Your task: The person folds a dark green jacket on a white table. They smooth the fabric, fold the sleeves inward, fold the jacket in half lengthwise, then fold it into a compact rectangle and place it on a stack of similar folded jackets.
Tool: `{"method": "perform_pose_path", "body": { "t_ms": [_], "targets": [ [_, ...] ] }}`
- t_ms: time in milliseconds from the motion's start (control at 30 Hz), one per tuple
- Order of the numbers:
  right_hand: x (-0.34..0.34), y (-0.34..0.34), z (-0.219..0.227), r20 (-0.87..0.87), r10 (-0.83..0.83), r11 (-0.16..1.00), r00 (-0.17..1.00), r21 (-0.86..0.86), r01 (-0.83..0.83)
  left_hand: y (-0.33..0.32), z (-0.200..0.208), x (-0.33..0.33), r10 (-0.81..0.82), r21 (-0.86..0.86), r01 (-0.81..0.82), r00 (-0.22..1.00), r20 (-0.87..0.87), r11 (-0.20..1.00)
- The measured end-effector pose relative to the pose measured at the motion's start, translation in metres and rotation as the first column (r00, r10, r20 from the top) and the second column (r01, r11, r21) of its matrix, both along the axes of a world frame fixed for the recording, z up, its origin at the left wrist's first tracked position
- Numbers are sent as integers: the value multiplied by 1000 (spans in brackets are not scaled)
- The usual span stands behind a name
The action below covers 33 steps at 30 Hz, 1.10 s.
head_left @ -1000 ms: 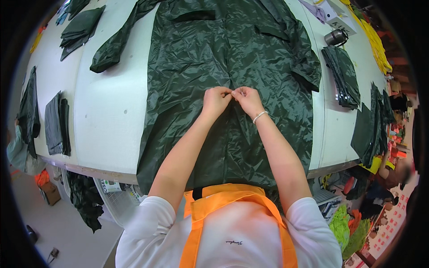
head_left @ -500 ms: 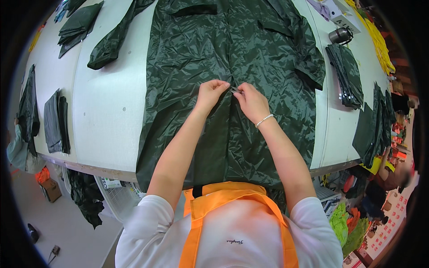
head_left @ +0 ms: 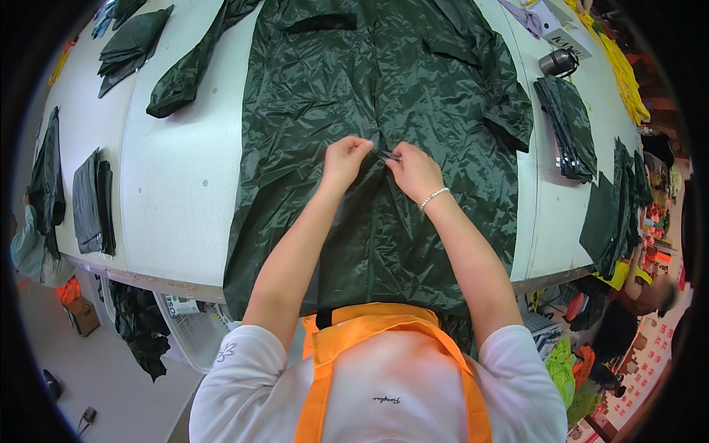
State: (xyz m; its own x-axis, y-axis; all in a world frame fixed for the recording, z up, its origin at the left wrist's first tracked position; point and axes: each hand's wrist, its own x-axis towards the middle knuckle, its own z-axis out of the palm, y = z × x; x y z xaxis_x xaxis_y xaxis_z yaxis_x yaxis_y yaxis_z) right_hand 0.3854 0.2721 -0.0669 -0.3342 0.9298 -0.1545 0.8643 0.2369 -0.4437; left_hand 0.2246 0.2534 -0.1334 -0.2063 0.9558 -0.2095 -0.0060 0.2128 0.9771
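Note:
A dark green, shiny raincoat (head_left: 310, 96) lies spread over the white table, its front seam running down the middle. My left hand (head_left: 342, 164) is closed in a pinch on the coat's fabric beside that seam, lifting a small fold. Just to its right, my right hand (head_left: 417, 173) grips a small metal tool that looks like thread snips (head_left: 388, 156). The tip of the snips points left, toward the pinched fold, a short way from my left fingertips. My fingers cover most of the snips. A beaded bracelet circles my right wrist.
Folded dark green garments (head_left: 92, 203) lie on the white table (head_left: 181, 207) at left, with another stack (head_left: 567, 125) at right. A dark cylindrical container (head_left: 559, 63) and a white box (head_left: 565, 33) stand far right. A white basket (head_left: 196, 336) sits below the table edge. People are at both sides.
My left hand has shifted slightly left and down, and the snips' tip sits slightly lower. The hands are a little farther apart. The coat has slid slightly left.

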Motion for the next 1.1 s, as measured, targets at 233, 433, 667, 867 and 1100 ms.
{"method": "perform_pose_path", "body": {
  "t_ms": [233,433,667,867,1100],
  "targets": [
    [84,-52,-21,-200,-225,974,954,-70,215,-184,81,-91,138,63,-124,930,-339,990],
    [139,-138,-16,-336,-380,922,862,-206,327,-475,5,-131,74,-256,-460,586,-807,851],
    [181,-178,-13,-393,-358,934,847,-147,326,-604,-131,-99,-513,-778,-433,587,-627,456],
    [209,-218,-3,-444,-313,946,839,-70,316,-628,-172,-79,-324,-645,-443,604,-728,623],
    [255,-278,-5,-405,-385,916,829,-54,398,-582,-121,-65,116,-697,-235,970,-214,677]
  ]
}}
